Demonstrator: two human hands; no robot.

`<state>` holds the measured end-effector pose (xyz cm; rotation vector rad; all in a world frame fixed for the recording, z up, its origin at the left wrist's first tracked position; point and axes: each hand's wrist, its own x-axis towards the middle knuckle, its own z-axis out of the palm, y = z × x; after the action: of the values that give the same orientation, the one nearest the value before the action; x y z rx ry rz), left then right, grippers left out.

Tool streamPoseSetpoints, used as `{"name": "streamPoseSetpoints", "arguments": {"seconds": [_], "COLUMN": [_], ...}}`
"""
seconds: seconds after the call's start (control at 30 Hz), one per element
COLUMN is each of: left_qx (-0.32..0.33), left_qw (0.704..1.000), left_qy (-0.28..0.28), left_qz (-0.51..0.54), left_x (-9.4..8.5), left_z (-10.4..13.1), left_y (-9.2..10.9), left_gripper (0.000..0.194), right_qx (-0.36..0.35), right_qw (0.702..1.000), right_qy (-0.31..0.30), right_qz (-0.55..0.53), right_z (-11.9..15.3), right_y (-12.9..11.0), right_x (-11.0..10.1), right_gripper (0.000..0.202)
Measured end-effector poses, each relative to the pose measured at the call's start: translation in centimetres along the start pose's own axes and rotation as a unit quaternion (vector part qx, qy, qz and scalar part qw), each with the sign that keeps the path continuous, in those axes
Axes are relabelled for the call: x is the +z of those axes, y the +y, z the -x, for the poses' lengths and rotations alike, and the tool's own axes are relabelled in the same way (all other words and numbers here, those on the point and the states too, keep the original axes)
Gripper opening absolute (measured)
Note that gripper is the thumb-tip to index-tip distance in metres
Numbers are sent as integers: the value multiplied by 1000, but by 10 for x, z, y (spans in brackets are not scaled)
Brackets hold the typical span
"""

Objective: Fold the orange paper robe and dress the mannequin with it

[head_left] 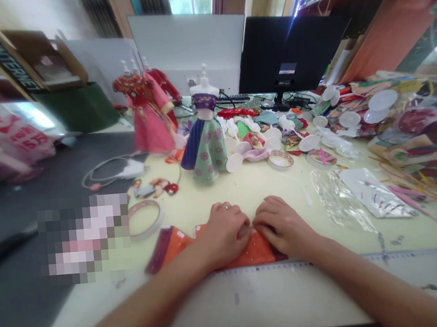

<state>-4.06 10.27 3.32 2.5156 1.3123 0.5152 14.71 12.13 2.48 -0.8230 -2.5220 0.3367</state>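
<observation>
The table [207, 310] ran past both side edges of the view, and a block of coarse pixels hid whatever lay across the right edge of its dark mat [52, 312], by the near left corner. Toward the far edge stood a white panel [188, 40] and a black monitor [289, 52], seen from behind, its lower part partly blocked by the clutter in front. Before them rose a small dress form [208, 149] in a flared skirt of ribbed blue and flowered green cloth, over a torso banded in purple. Glossy, crumpled plastic wrapping [342, 199] lay nearer the right edge. Close to the middle of the near edge, the orange cloth [251, 250], dotted with small pale specks and bordered in dark purple, lay flat, its centre covered by the left forearm. The left hand [229, 228] and right hand [280, 224] rested on its far side, fingers curled and bent together, the two sets nearly meeting; the cloth spread beneath and just nearer than them. The fingertips were hidden, so I could not tell whether they pinched it. A thin marked ruler [257, 269] ran along the cloth's near side, interrupted by the right forearm. A round tape roll [160, 219] sat beyond the cloth's left end, and a slim ring [225, 208] circled a left finger.
</observation>
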Motion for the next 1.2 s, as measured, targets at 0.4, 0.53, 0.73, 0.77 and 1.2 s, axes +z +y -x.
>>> {"name": "streamPoseSetpoints", "arguments": {"seconds": [0.4,0.53,0.73,0.77,1.2], "left_qx": [16,31,51,53,142], "left_qw": [1000,999,998,998,976], "left_qy": [-10,-10,-11,-13,-14], "left_qz": [-6,-9,-29,-31,-163], "left_x": [2,2,4,4,1], "left_z": [0,1,3,3,6], "left_y": [3,4,1,1,-1], "left_gripper": [15,14,16,17,20], "right_qx": [-27,-40,-44,-45,-49], "right_qw": [999,999,999,999,998], "right_qy": [14,8,0,0,-26], "right_qz": [-27,-21,-9,-8,15], "right_z": [4,4,5,5,5], "right_y": [2,3,5,5,1], "right_x": [-3,-3,-3,-3,-9], "right_gripper": [17,17,20,20,21]}}
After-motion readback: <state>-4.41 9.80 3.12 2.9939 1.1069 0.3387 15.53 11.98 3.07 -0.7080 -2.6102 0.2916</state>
